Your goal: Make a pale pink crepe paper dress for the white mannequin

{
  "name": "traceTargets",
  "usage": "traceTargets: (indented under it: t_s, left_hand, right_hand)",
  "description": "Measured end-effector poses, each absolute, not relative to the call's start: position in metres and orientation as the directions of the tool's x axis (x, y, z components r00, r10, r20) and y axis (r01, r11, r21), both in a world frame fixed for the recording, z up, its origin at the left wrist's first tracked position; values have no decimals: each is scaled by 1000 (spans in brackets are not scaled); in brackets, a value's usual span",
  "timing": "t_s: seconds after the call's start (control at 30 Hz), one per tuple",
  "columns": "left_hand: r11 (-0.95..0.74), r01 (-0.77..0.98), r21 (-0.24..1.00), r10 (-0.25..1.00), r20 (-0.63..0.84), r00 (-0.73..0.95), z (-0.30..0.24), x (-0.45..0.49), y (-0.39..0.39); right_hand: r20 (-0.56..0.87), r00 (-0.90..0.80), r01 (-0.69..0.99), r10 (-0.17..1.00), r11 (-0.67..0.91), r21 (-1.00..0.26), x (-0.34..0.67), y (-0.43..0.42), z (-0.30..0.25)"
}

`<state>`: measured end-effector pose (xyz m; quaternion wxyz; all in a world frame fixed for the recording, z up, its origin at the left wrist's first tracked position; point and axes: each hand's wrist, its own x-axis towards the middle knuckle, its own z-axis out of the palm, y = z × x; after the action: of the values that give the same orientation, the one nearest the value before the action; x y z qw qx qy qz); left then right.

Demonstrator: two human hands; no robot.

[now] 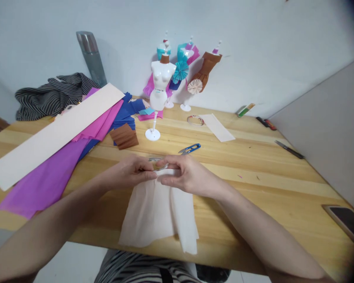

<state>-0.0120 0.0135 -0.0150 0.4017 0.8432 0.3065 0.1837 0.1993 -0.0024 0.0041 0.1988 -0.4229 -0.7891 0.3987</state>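
Observation:
My left hand (135, 171) pinches the gathered top edge of a piece of cream crepe paper (153, 220). From the right, my right hand (188, 175) is closed on the same edge, its fingertips close to those of my left. The paper hangs in loose folds below both hands, over the table's front part. Just behind the fingers shows a clear ring (153, 159), apparently a roll of tape, partly hidden by them. A white dress-form mannequin (162, 80) with a brown neck band stands beyond my hands. Blue thread snips (191, 148) lie behind my right hand.
Dressed mannequins (205, 70) stand by the wall. Coloured crepe paper (47, 173) and a long cream strip (59, 133) are piled left, near a bottle (91, 57). Another tape roll (195, 120), a craft knife (289, 149) and a phone (346, 222) lie rightward.

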Motion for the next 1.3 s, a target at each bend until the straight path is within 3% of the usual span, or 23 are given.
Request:
traceTargets:
  t_s: [0.27,0.43,0.7,1.03,1.3]
  left_hand:
    - [-700,441,562,637,213,741,-26,-4,8]
    - [-724,506,469,661,264,702,-30,-7,11]
    - [-740,448,501,645,340,684,-22,-12,15]
    - [-696,438,569,670,294,682,-21,-13,15]
    - [-703,432,565,665,307,681,-22,-13,15]
  right_hand:
    - [-93,-528,724,844,389,-570,195,-14,8]
    - [-171,-541,740,823,369,-563,195,-17,17]
    - [-34,-320,703,947,213,-678,194,-10,18]
    - [10,-373,576,928,240,-782,195,-6,5]
    - [86,-366,572,927,297,-765,191,-13,-2]
